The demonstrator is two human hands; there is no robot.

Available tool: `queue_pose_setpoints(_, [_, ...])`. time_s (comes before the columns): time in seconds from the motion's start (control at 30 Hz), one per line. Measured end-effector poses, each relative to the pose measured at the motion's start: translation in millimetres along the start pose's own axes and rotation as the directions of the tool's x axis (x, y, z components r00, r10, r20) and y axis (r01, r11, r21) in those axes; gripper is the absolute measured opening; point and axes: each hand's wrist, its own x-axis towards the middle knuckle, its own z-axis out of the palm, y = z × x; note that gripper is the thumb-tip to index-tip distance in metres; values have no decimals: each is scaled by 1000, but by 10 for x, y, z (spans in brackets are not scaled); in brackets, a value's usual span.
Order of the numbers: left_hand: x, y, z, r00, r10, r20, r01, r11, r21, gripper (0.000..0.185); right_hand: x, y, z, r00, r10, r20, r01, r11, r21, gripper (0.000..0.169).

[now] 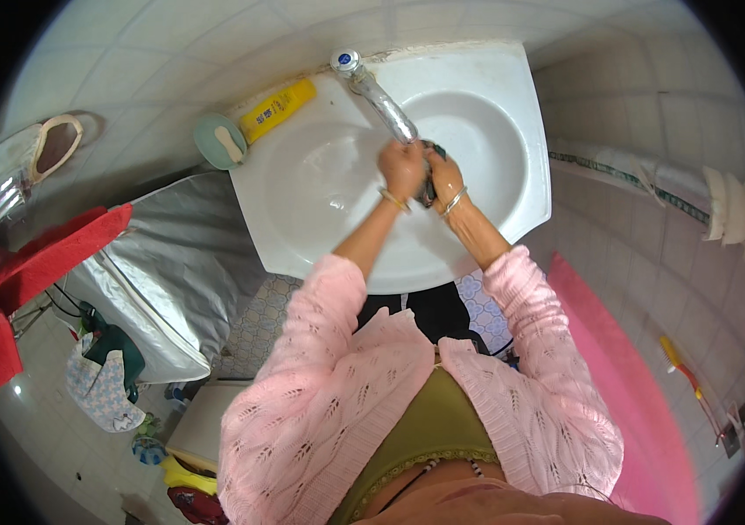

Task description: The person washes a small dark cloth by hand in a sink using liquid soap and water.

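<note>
Both of my hands are over the white ceramic washbasin [346, 256], just below the spout of the chrome faucet [382, 98]. My right hand [446, 178] is wrapped around a small dark item [426, 191], with a dark green edge poking out above the fingers. My left hand [401, 169], slightly blurred, is closed against the same item from the other side. The hands cover most of it, so what it is cannot be told. My right forearm looks wet.
A yellow squeeze tube [277, 111] bearing writing lies on the basin's back-left rim. Beside it, a pale green soap dish [208, 141] holds a white soap bar [228, 144]. A silver cover [195, 243] stands left; a pink tub-like object [615, 367] stands right. A yellow-and-orange brush [681, 367] hangs on the right wall.
</note>
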Motion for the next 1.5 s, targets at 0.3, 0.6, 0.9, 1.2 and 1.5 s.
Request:
queue_pose_setpoints(0.3, [-41, 18, -373, 967, -151, 204, 213, 921, -326, 21, 12, -588, -575, 997, -82, 3, 83, 994, -65, 29])
queue_pose_setpoints(0.6, [-159, 546, -615, 707, -271, 653, 540, 803, -252, 18, 58, -631, -737, 956, -285, 67, 292, 942, -167, 35])
queue_pose_setpoints(0.9, [-238, 1251, -627, 592, -6, 806, 443, 838, -320, 17, -385, -741, -629, 883, -111, 456, 293, 890, -350, 47])
queue_pose_setpoints(1.2, [-294, 1553, -625, 600, 29, 799, 302, 917, -260, 12, -674, -1021, -669, 627, -53, 777, 572, 708, -413, 11])
queue_pose_setpoints(1.5, [-152, 1814, -747, 569, 58, 820, -273, 954, 122, 24, -910, -1113, -527, 722, 240, 649, 545, 379, -748, 15])
